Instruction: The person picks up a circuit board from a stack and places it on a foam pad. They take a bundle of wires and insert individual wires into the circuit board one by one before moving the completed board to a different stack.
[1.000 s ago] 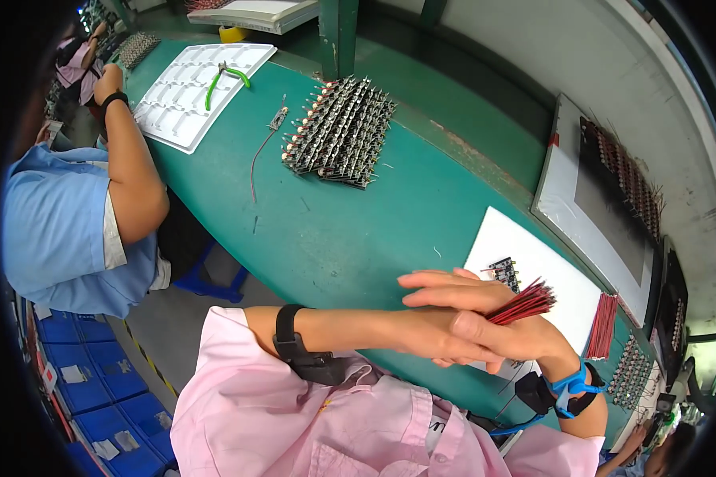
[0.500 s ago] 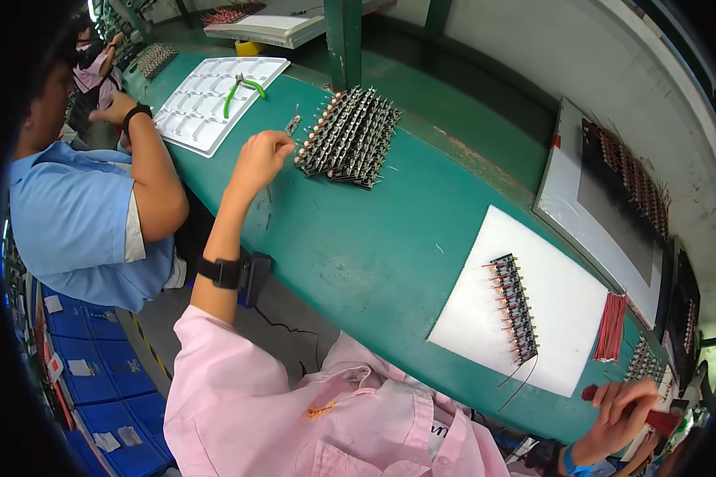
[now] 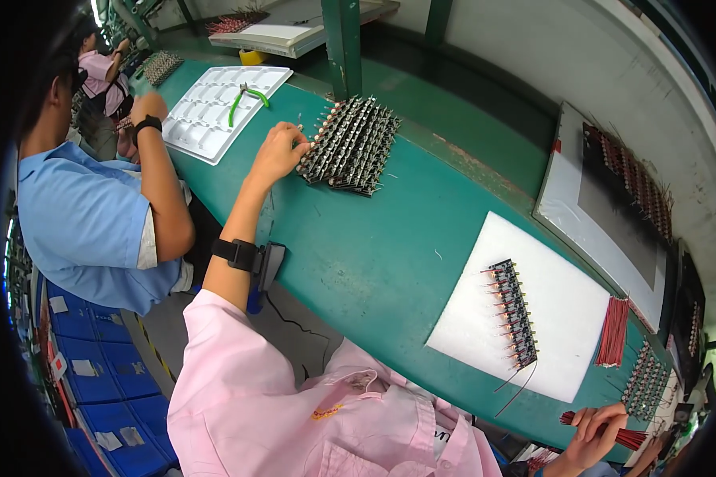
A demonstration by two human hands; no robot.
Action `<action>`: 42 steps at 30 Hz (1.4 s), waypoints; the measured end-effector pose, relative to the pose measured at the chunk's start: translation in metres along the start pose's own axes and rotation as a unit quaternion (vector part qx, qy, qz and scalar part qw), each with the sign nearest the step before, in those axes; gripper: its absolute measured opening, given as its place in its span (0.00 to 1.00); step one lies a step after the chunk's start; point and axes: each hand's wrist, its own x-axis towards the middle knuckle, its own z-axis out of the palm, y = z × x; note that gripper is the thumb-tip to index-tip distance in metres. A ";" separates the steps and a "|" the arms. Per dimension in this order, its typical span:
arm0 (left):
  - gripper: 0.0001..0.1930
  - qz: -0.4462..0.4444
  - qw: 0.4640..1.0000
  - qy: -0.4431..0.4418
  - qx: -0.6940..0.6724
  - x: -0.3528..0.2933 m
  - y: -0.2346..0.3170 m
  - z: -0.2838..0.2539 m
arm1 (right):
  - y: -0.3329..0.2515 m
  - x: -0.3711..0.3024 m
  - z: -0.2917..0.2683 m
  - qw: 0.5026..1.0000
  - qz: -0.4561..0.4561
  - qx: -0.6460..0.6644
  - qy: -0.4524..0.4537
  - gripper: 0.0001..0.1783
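My left hand (image 3: 281, 153) reaches to the near left edge of a stack of black circuit board strips (image 3: 350, 147). Its thumb and fingers are closed together at the boards; whatever lies between the fingertips is too small to make out. At the lower right, my right hand (image 3: 599, 433) is wrapped round a bundle of red wires (image 3: 630, 438), whose ends stick out on both sides. Between the hands, one circuit board strip (image 3: 513, 314) with short red wires and two dark leads lies on a white foam sheet (image 3: 565, 318).
Green-handled cutters (image 3: 245, 102) rest on a white moulded tray (image 3: 207, 103). Another red wire bundle (image 3: 612, 332) and more boards (image 3: 646, 381) lie right of the foam. A green post (image 3: 342, 52) stands behind the stack. A co-worker in blue (image 3: 95, 222) sits at left.
My left hand has moved right, up to the stack's edge. My right hand has shifted left with the red wires. The view has moved slightly, and the co-worker's hand has moved.
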 end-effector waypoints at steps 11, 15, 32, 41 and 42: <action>0.06 -0.002 0.989 -0.107 -0.103 0.009 -0.019 0.003 | -0.004 -0.002 -0.009 0.982 0.069 0.161 -0.065 0.13; 0.07 -0.007 0.986 -0.107 -0.128 0.009 -0.017 0.002 | 0.009 -0.004 -0.005 0.999 0.014 0.014 0.044 0.18; 0.09 -0.004 0.983 -0.041 -0.177 -0.002 0.009 -0.037 | 0.014 -0.001 -0.009 0.998 0.004 0.034 -0.048 0.19; 0.08 0.153 0.972 -0.063 -0.167 0.002 0.124 -0.016 | 0.019 -0.001 -0.006 0.997 0.017 0.073 -0.035 0.22; 0.07 0.159 0.968 -0.071 -0.181 0.000 0.135 -0.005 | 0.020 -0.002 -0.005 0.996 0.019 0.083 -0.040 0.22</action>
